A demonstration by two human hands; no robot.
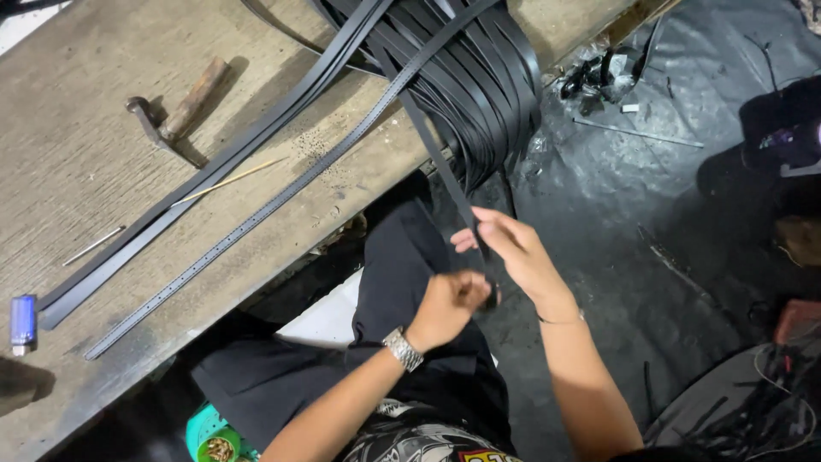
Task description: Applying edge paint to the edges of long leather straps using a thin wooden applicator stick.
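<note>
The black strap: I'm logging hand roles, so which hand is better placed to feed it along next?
Probably the right hand: its open fingers already pinch the black strap higher up. The left hand is fisted around the strap's lower end.

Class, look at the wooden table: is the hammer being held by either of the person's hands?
No. The hammer lies alone on the table, while both hands, left and right, grip a black strap.

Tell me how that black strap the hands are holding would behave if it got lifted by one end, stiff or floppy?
Probably floppy: the black strap sags from the wooden bench down to the right hand and left hand, and the strap pile drapes over the edge. Likely light, being thin and flat. It should not roll.
</note>
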